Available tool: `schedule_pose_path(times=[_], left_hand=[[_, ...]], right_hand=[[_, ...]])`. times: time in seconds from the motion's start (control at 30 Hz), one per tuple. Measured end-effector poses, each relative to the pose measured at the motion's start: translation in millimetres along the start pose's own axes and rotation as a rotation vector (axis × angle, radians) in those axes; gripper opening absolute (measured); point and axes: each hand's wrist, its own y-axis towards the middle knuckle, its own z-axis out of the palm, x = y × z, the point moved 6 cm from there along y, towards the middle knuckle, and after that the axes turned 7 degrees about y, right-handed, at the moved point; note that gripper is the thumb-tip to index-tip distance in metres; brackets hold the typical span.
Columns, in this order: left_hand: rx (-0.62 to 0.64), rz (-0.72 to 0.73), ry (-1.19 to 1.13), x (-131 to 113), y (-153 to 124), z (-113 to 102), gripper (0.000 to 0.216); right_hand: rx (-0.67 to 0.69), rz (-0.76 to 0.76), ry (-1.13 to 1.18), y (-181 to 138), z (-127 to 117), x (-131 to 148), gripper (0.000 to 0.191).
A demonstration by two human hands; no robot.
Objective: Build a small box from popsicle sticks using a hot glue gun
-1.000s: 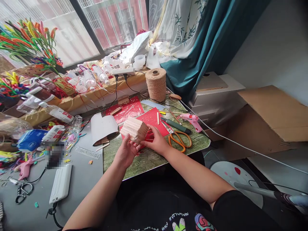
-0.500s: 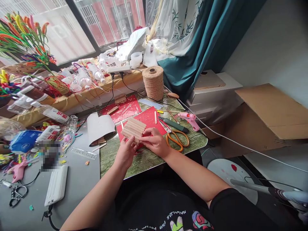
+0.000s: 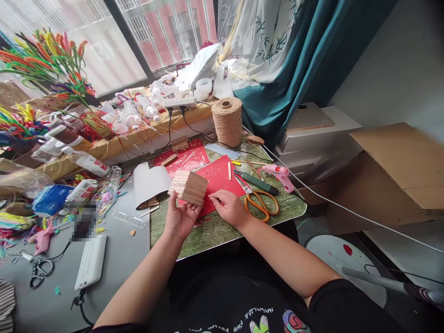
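Craft-stick panel (image 3: 189, 187): stacked wooden slats, raised over red sheet (image 3: 222, 178), at 12 o'clock of left hand (image 3: 180, 218), which alone grips its lower edge. Right hand (image 3: 229, 207): off the panel since half a second ago, loosely curled, apparently empty, on sheet at 3 o'clock. Scissors (image 3: 261, 203) beyond. Panel underside hidden.

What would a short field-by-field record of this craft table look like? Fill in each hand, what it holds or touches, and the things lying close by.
Left hand: holds the wooden stick piece from below, tilted
Right hand: fingers curled, tips on the red sheet; any grip cannot be told
To its right: orange scissors, pink glue gun
Behind: twine spool
Left of the piece: curved white card
Surface: green mat
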Motion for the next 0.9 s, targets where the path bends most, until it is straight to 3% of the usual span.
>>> schedule_pose_path(times=[0.1, 0.27, 0.33, 0.4, 0.47, 0.5, 0.6, 0.7, 0.8, 0.9], left_hand=[[0.041, 0.032, -0.04, -10, -3, 0, 0.057], [0.185, 0.021, 0.008, -19, -13, 5, 0.062], [0.226, -0.019, 0.056, -21, -16, 5, 0.058], [0.255, -0.087, 0.125, -19, -18, 3, 0.056], [0.288, -0.184, 0.201, -16, -20, 0, 0.062], [0.305, -0.231, 0.236, -15, -20, -1, 0.068], [0.345, -0.345, 0.328, -13, -20, -6, 0.087], [0.432, -0.452, 0.435, -14, -20, -11, 0.095], [0.487, -0.51, 0.623, -19, -17, -18, 0.091], [0.409, -0.476, 0.908, -30, -10, -28, 0.083]], right_hand=[[0.011, 0.009, -0.028, 1, 3, -7, 0.025], [-0.084, 0.077, -0.095, 2, -5, -12, 0.009], [-0.106, 0.084, -0.042, 0, -8, -8, 0.032], [-0.091, 0.056, 0.021, -1, -9, -2, 0.071], [-0.011, 0.039, 0.051, -2, -6, 3, 0.098], [0.047, 0.04, 0.057, -2, -4, 4, 0.104], [0.151, 0.054, 0.076, -3, 0, 6, 0.101], [0.087, 0.063, 0.09, -2, -3, 4, 0.096], [0.02, 0.144, 0.136, -3, -3, -6, 0.089], [0.041, 0.293, 0.178, -5, 5, -21, 0.077]])
